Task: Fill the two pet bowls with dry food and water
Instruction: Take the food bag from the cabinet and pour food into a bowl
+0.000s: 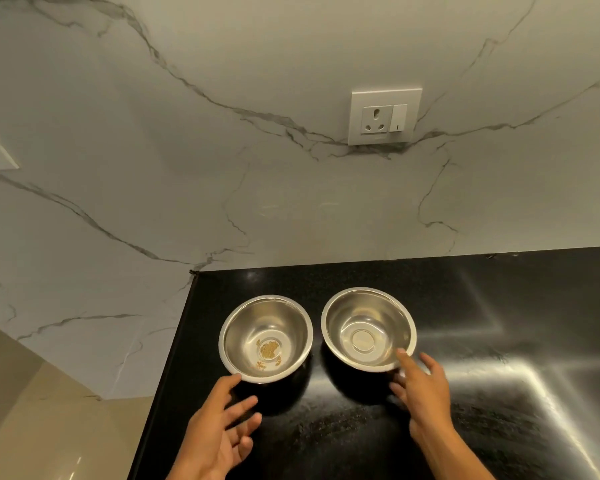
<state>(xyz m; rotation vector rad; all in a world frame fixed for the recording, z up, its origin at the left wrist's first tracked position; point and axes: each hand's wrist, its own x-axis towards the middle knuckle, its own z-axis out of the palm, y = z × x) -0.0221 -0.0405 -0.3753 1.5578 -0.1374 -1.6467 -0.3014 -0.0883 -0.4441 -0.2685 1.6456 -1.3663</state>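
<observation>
Two steel bowls stand side by side on a black counter (pixel 343 427). The left bowl (pixel 243 327) holds a small patch of brown dry food (pixel 269 351) at its bottom. The right bowl (pixel 378 317) looks shiny inside, and I cannot tell whether water is in it. My left hand (pixel 222 427) is just in front of the left bowl, fingers apart, with a fingertip at the near rim. My right hand (pixel 420 386) is at the near right rim of the right bowl, fingers spread, one fingertip touching the rim. Neither hand holds anything.
A marble-patterned wall rises behind and to the left of the counter, with a white socket and switch (pixel 383 116) above the bowls. The counter's left edge (pixel 174 358) drops to a beige floor. The counter stretches on to the right.
</observation>
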